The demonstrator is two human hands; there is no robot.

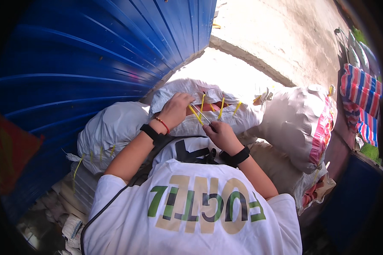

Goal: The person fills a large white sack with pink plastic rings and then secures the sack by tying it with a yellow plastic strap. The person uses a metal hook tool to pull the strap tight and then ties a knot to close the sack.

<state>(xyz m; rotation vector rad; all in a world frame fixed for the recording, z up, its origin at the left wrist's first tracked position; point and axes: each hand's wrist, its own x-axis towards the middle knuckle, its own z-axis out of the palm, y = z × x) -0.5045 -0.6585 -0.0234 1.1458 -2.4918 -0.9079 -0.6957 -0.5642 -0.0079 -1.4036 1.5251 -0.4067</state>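
A white sack (pixel 238 121) lies across the pile in front of the person, yellow strands (pixel 221 109) crossing its slit and reddish contents (pixel 215 106) showing through the gap. The right hand (pixel 222 136) grips a thin metal rod (pixel 202 115) slanted toward the opening; the left hand (pixel 177 110) curls at the slit's left end, though whether it pinches cloth or strand cannot be told. The rod's far end lies close to the left fingers, so a slip could jab them; a hard pull could tear the fabric, and slack lacing could let the contents spill. No label is legible on the sack, nor on the pink panel (pixel 321 131) of its right-hand neighbor (pixel 285 121). Large green, black and tan lettering (pixel 206 204) spans the person's white shirt (pixel 110 221), upside down to the camera.
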